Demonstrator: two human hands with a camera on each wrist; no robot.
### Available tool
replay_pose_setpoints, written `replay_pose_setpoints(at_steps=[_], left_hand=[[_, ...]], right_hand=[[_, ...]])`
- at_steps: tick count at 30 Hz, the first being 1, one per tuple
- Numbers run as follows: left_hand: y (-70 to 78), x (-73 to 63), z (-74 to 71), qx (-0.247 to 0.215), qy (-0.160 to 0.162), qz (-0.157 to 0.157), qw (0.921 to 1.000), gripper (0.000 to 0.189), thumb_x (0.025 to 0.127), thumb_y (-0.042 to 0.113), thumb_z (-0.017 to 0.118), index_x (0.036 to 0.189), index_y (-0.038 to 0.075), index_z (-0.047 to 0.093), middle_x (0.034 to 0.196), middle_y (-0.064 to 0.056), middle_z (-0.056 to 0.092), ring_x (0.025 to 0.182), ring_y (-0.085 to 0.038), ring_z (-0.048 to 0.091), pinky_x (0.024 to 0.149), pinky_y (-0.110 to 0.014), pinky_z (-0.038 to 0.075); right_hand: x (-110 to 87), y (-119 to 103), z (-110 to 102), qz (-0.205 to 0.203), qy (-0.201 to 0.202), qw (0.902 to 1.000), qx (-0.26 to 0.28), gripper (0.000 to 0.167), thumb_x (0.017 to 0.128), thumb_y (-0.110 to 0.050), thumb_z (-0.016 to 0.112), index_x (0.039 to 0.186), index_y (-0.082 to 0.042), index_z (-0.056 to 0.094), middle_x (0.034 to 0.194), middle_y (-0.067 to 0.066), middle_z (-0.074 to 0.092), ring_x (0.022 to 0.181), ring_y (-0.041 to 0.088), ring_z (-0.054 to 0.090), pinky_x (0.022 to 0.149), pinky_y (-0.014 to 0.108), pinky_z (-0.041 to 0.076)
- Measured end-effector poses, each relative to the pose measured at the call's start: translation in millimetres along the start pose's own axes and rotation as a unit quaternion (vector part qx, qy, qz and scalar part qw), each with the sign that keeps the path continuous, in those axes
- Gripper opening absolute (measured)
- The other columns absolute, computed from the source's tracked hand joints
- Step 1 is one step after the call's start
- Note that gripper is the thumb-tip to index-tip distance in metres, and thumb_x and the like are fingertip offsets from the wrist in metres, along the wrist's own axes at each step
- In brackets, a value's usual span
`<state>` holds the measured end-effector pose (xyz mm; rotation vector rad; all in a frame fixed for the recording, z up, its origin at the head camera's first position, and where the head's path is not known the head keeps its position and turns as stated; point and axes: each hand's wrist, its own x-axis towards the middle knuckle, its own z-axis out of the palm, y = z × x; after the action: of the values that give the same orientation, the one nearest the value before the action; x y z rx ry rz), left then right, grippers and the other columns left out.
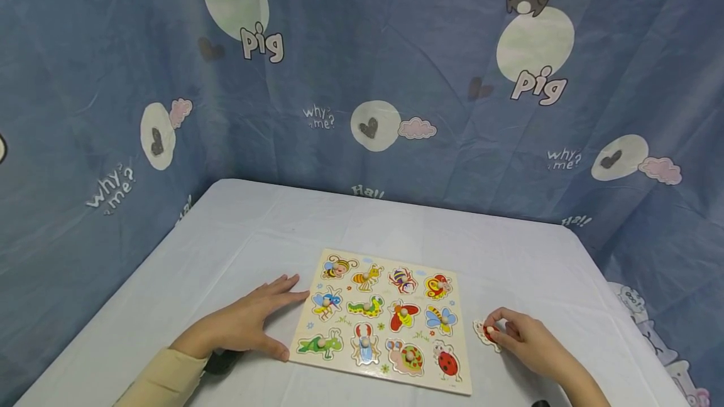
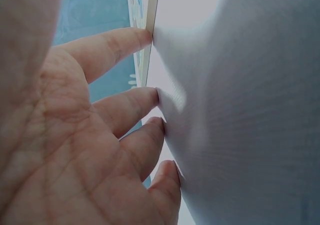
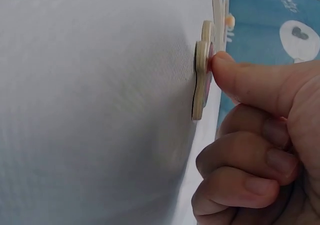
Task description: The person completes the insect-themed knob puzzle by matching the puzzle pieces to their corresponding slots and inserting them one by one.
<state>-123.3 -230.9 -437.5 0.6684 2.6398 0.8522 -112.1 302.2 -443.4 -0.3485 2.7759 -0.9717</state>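
Observation:
A wooden knob puzzle board [image 1: 418,380] with colourful insect pieces lies on the white table. My left hand [image 1: 243,324] is spread at its left side, thumb near the lower left corner and index fingertip touching the edge; the other fingertips [image 2: 159,127] rest on the tablecloth. Right of the board, my right hand [image 1: 532,341] pinches a ladybug puzzle piece [image 3: 200,80] by its knob between thumb and index finger, the remaining fingers curled under. The piece sits close over the cloth. On the board's lower right, a ladybug picture [image 1: 448,364] shows no knob.
Knobbed pieces fill the other board places, among them a snail [image 1: 415,363] and a dragonfly [image 1: 434,320]. The white tablecloth [image 1: 271,218] stretches behind and around the board. A blue printed curtain [image 1: 317,68] hangs along the table's far and left sides.

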Motion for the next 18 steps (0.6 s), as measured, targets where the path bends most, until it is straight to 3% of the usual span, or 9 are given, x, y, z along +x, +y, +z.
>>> replay_pose_setpoints(at_steps=[10,18], left_hand=[[1.8,-0.9,-0.6,0.004,0.002,0.001,1.0000,0.111,0.065,0.051,0.099,0.160,0.019,0.052,0.177,-0.021,0.028,0.163,-0.053,0.020,0.125,-0.080,0.021],[2.1,-0.7,-0.4,0.004,0.003,-0.004,1.0000,0.110,0.065,0.050,0.100,0.160,0.020,0.053,0.177,-0.020,0.028,0.163,-0.053,0.020,0.125,-0.080,0.021]], right_hand=[[-2.6,-9.7,2.1,0.000,-0.002,0.9999,0.013,0.013,0.102,-0.020,0.073,0.111,-0.011,0.071,0.065,-0.008,0.044,0.056,0.002,0.039,0.053,0.022,0.035],[-5.9,-27.5,12.1,-0.028,-0.022,0.9983,0.047,0.016,0.103,-0.024,0.072,0.111,-0.010,0.070,0.063,-0.011,0.043,0.056,-0.001,0.038,0.053,0.021,0.036]])
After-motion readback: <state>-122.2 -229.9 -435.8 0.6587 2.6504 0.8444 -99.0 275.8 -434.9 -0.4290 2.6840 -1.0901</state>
